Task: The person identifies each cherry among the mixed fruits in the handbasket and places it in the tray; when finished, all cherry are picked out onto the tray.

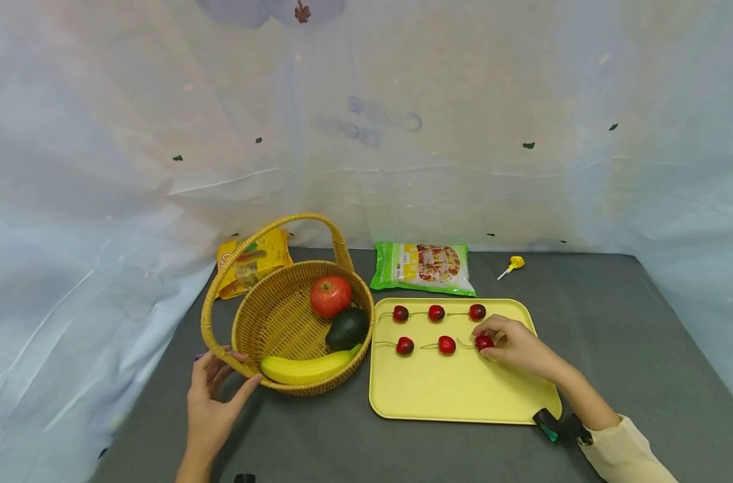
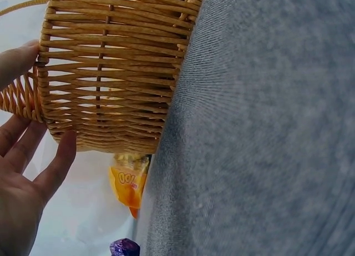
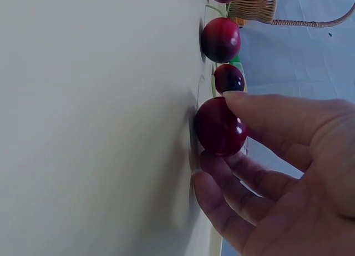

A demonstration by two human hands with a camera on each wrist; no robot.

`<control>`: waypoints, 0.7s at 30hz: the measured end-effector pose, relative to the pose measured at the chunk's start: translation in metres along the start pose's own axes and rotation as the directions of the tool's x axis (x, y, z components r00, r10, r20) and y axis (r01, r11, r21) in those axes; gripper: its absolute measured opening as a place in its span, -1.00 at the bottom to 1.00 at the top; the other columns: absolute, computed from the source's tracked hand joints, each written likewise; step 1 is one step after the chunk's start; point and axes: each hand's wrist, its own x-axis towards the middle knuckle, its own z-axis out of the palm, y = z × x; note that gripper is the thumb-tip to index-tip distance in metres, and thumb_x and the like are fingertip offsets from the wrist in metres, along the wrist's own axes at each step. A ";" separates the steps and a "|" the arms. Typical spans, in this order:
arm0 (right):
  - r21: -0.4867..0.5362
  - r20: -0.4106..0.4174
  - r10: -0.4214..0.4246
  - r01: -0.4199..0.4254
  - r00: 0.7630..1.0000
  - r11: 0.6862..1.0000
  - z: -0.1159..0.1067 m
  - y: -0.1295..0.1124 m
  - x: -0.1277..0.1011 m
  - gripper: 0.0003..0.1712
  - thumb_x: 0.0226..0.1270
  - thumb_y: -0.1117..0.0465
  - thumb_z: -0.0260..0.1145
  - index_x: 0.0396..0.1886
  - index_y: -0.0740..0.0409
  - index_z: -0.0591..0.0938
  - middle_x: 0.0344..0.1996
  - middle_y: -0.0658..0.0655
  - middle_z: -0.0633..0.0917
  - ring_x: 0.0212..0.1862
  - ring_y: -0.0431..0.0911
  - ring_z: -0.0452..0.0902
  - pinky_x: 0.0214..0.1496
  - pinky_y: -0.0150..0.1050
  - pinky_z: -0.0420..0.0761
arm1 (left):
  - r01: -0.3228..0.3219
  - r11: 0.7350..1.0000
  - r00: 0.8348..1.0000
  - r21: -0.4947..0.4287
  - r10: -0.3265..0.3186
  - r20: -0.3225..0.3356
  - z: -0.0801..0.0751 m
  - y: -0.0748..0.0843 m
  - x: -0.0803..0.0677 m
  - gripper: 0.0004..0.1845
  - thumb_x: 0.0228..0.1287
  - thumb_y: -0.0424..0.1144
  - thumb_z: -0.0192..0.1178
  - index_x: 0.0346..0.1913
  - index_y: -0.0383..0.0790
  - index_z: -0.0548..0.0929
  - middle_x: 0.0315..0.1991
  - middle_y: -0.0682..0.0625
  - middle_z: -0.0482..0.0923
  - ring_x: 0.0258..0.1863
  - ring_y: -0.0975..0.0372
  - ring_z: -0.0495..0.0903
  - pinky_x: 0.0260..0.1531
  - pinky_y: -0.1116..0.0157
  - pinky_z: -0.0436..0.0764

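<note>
Red cherry (image 1: 484,342) pinched in right hand (image 1: 519,347) on yellow tray (image 1: 463,392); left hand (image 1: 211,400) open, fingers against wicker basket (image 1: 282,315).

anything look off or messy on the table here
Nothing looks spilled or damaged. The six cherries sit in two tidy rows on the yellow tray; the right hand pinches the last cherry. The left hand steadies the upright basket. Only a lollipop lies loose by the backdrop.
</note>
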 end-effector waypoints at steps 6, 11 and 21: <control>-0.019 -0.007 0.004 -0.004 1.000 1.000 0.001 0.001 0.000 -0.69 0.18 0.40 0.47 -0.06 0.23 0.68 -0.19 0.06 0.66 -0.19 -0.05 0.53 -0.19 -0.26 0.63 | 0.014 1.000 1.000 -0.001 -0.014 -0.003 0.001 0.001 0.002 -0.15 -0.18 -0.79 0.43 0.29 -0.53 0.34 -0.08 -0.24 0.58 0.01 0.25 0.57 0.06 0.49 0.53; -0.121 -0.062 -0.026 0.018 0.998 0.992 0.002 -0.007 -0.004 -0.71 0.18 0.37 0.49 -0.09 0.20 0.69 -0.15 0.07 0.65 -0.12 -0.02 0.55 -0.12 -0.12 0.64 | 0.008 1.000 1.000 -0.004 -0.008 -0.021 0.003 0.002 0.002 -0.14 -0.20 -0.82 0.41 0.29 -0.54 0.34 -0.07 -0.29 0.57 0.01 0.26 0.56 0.05 0.50 0.52; -0.574 -0.155 -0.155 0.038 0.976 0.818 0.024 -0.052 -0.014 -0.36 0.26 0.04 0.46 0.26 0.25 0.57 0.41 0.32 0.37 0.41 0.23 0.26 0.33 0.36 0.22 | -0.135 0.984 0.981 -0.113 0.117 -0.153 0.014 0.033 0.008 -0.24 -0.03 -0.82 0.22 0.31 -0.63 0.23 0.02 -0.34 0.45 0.07 0.15 0.48 0.09 0.44 0.48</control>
